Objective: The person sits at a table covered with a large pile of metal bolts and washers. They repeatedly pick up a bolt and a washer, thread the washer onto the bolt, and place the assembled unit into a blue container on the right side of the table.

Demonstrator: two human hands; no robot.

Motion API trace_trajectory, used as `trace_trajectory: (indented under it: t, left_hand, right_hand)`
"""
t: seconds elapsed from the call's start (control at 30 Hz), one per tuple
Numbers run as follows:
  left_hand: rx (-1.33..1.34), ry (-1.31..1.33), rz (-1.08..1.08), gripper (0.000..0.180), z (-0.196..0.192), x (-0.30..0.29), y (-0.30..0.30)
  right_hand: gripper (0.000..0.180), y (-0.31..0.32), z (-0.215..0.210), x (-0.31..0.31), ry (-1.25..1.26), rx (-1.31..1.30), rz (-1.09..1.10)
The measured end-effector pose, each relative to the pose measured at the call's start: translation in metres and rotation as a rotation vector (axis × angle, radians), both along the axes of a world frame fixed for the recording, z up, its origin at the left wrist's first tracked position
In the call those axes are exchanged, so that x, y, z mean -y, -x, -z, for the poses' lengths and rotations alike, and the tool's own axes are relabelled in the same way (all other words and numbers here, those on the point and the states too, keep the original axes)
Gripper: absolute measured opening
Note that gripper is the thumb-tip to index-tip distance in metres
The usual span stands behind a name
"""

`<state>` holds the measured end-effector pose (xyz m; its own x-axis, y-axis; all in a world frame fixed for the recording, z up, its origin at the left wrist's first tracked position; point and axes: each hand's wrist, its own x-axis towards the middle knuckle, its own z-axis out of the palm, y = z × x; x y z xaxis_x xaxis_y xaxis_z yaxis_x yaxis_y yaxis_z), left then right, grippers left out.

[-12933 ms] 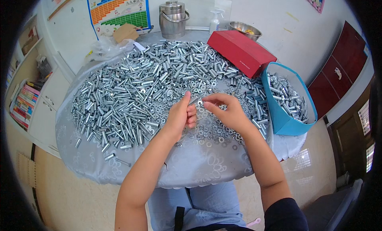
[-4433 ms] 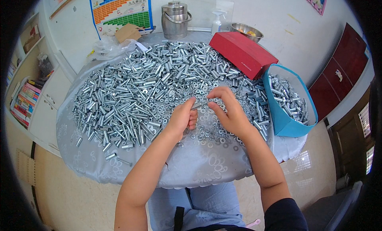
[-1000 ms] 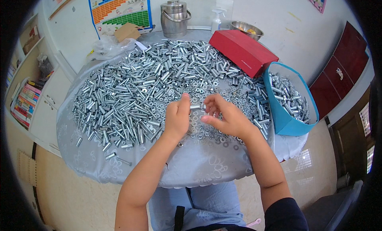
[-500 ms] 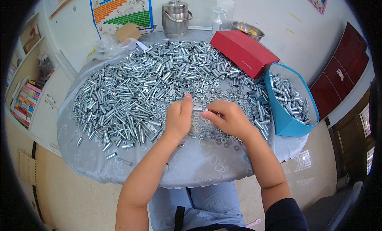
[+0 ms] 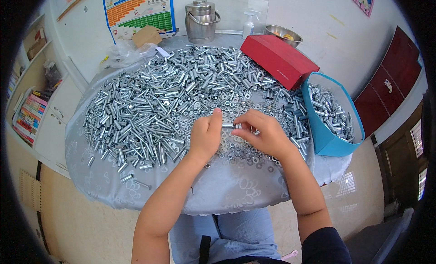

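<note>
Dark short sleeve (image 5: pixel 326 248), lower right of frame; light blue trousers (image 5: pixel 247 230), lower centre, overlaid by narrow black strap (image 5: pixel 205 249).

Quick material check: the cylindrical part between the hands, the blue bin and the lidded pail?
Cylindrical part: metal, likely plated steel, judging by its bright silvery shine.
Blue bin: possibly fabric or felt over stiff board, since its surface looks matt.
Lidded pail: probably stainless steel, with a grey, soft-sheen finish and blurred highlights.
</note>
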<state>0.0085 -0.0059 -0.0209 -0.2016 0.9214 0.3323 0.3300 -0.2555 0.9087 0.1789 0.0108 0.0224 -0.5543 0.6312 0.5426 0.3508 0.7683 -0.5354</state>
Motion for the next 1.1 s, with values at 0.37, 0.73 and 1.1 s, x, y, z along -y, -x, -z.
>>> trace_trajectory:
  t: [0.37,0.73,1.1]
  left_hand:
    - [-0.05,0.0,0.003,0.055,-0.001,0.0,0.0]
    - [-0.013,-0.022,0.01,0.056,-0.002,0.001,-0.001]
    - [0.01,-0.021,0.002,0.056,0.001,0.0,-0.002]
  right_hand:
    - [0.024,-0.005,0.011,-0.008,-0.009,0.091,-0.044]
    - [0.02,-0.001,-0.002,0.001,0.109,0.046,-0.037]
    - [0.021,0.001,-0.001,0.001,0.027,0.064,-0.005]
